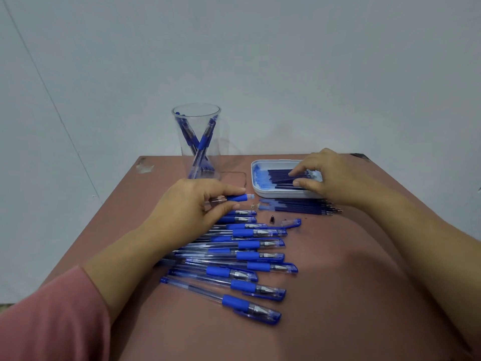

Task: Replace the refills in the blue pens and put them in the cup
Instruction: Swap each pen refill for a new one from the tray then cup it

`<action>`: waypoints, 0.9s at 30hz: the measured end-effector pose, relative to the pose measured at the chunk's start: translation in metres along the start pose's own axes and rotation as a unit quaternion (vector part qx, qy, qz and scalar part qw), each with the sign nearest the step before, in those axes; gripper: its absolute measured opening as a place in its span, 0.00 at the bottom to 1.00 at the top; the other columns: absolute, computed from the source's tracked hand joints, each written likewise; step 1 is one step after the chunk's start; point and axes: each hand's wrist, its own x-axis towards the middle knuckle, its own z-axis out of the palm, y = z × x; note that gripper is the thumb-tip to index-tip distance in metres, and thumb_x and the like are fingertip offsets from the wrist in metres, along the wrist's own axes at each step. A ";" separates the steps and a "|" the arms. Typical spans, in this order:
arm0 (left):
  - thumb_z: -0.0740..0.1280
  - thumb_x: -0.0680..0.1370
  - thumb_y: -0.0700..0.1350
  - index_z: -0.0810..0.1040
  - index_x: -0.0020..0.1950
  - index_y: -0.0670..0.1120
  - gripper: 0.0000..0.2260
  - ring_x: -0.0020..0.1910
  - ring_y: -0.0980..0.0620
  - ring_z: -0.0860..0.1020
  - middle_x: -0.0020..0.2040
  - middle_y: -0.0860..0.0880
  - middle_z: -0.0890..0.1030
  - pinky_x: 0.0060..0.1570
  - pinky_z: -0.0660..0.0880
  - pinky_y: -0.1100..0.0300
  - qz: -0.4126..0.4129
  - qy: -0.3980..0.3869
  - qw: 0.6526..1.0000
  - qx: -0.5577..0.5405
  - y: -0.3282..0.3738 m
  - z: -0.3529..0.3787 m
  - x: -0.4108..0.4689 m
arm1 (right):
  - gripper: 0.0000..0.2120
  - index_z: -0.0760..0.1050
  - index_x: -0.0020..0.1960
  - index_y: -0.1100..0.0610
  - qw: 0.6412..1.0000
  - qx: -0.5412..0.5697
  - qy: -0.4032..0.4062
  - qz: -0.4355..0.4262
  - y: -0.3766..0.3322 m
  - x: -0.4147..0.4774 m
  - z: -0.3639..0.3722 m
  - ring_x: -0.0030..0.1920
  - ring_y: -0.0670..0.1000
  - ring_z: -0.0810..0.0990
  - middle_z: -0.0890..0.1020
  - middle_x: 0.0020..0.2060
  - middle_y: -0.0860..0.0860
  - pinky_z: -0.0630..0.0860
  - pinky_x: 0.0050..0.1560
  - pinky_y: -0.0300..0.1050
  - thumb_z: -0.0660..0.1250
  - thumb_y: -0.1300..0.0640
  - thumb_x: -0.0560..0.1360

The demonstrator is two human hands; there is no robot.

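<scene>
Two hands were seen above the brown table [338, 282]. The left hand [192, 204], at centre frame, was closed round an uncapped pen barrel [238, 198], which was pinched between thumb and forefinger with its blue grip end pointed right. The right hand [330, 175], right of centre, was laid into the white tray [260, 191], with thumb and forefinger narrowly apart on the dark refills [278, 177]; whether one was gripped could not be told. More loose refills [299, 206] were laid just below the tray. Capped blue pens [250, 256] were spread in a row at lower centre. Crossed pens [201, 144] were held in the clear cup [215, 136] at upper centre.
</scene>
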 end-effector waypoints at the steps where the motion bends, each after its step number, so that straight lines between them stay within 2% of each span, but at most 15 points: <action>1: 0.67 0.74 0.57 0.82 0.59 0.57 0.15 0.43 0.65 0.79 0.47 0.62 0.83 0.44 0.80 0.60 0.000 0.000 1.000 -0.001 0.000 0.000 0.000 | 0.10 0.80 0.56 0.47 1.000 -0.004 -0.018 0.009 0.002 0.005 -0.001 0.53 0.41 0.68 0.78 0.51 0.41 0.60 0.49 0.35 0.69 0.51 0.75; 4: 0.67 0.74 0.57 0.81 0.59 0.57 0.15 0.43 0.65 0.79 0.47 0.61 0.83 0.44 0.80 0.60 -0.003 0.001 1.000 -0.001 -0.001 -0.001 0.001 | 0.12 0.80 0.59 0.47 0.996 -0.006 -0.069 0.047 0.006 0.023 0.001 0.55 0.45 0.73 0.78 0.56 0.45 0.63 0.50 0.37 0.68 0.50 0.76; 6: 0.68 0.75 0.56 0.81 0.59 0.57 0.14 0.43 0.65 0.79 0.47 0.61 0.83 0.43 0.80 0.59 -0.004 -0.002 1.000 0.001 -0.002 -0.001 0.001 | 0.13 0.80 0.59 0.48 0.993 -0.014 -0.100 0.068 0.008 0.032 0.004 0.52 0.45 0.73 0.78 0.56 0.46 0.64 0.50 0.39 0.69 0.50 0.76; 11: 0.71 0.75 0.52 0.82 0.59 0.56 0.13 0.43 0.63 0.80 0.47 0.60 0.84 0.43 0.80 0.58 -0.004 -0.004 1.000 0.008 -0.004 0.000 0.000 | 0.08 0.83 0.52 0.49 0.990 0.007 -0.120 0.075 0.010 0.042 0.016 0.50 0.46 0.76 0.81 0.50 0.46 0.69 0.50 0.40 0.71 0.51 0.74; 15: 0.71 0.74 0.52 0.81 0.59 0.56 0.14 0.43 0.64 0.80 0.46 0.63 0.82 0.44 0.80 0.59 -0.002 -0.007 1.000 0.007 -0.003 0.001 0.001 | 0.02 0.81 0.46 0.48 0.990 0.015 -0.121 0.068 0.010 0.042 0.018 0.47 0.46 0.78 0.81 0.45 0.44 0.71 0.45 0.40 0.71 0.52 0.74; 18: 0.70 0.74 0.53 0.82 0.59 0.56 0.14 0.43 0.64 0.80 0.47 0.60 0.84 0.44 0.80 0.59 -0.005 -0.008 1.000 0.003 -0.002 0.001 0.001 | 0.02 0.80 0.46 0.50 0.993 0.010 -0.103 0.062 0.007 0.040 0.016 0.47 0.46 0.79 0.81 0.43 0.44 0.71 0.43 0.38 0.70 0.52 0.75; 21: 0.68 0.74 0.56 0.82 0.59 0.57 0.15 0.43 0.65 0.79 0.47 0.61 0.84 0.44 0.79 0.63 -0.011 -0.008 1.000 -0.003 -0.002 0.000 0.001 | 0.01 0.78 0.46 0.48 0.996 0.037 -0.059 0.054 -0.006 0.031 0.001 0.45 0.41 0.78 0.80 0.42 0.41 0.69 0.40 0.32 0.69 0.53 0.75; 24: 0.66 0.74 0.59 0.82 0.59 0.57 0.16 0.43 0.65 0.79 0.47 0.60 0.84 0.43 0.77 0.66 -0.009 -0.002 1.000 -0.007 -0.001 -0.001 0.001 | 0.04 0.79 0.48 0.47 0.997 0.067 -0.013 0.027 -0.025 0.015 -0.018 0.45 0.35 0.77 0.79 0.40 0.40 0.70 0.44 0.27 0.70 0.54 0.75; 27: 0.66 0.74 0.59 0.82 0.59 0.56 0.16 0.42 0.68 0.78 0.47 0.61 0.84 0.43 0.75 0.69 -0.008 0.005 1.000 -0.008 0.000 -0.001 0.000 | 0.08 0.79 0.50 0.45 0.996 0.088 0.010 -0.002 -0.037 -0.008 -0.029 0.46 0.37 0.76 0.79 0.40 0.41 0.69 0.48 0.27 0.70 0.55 0.74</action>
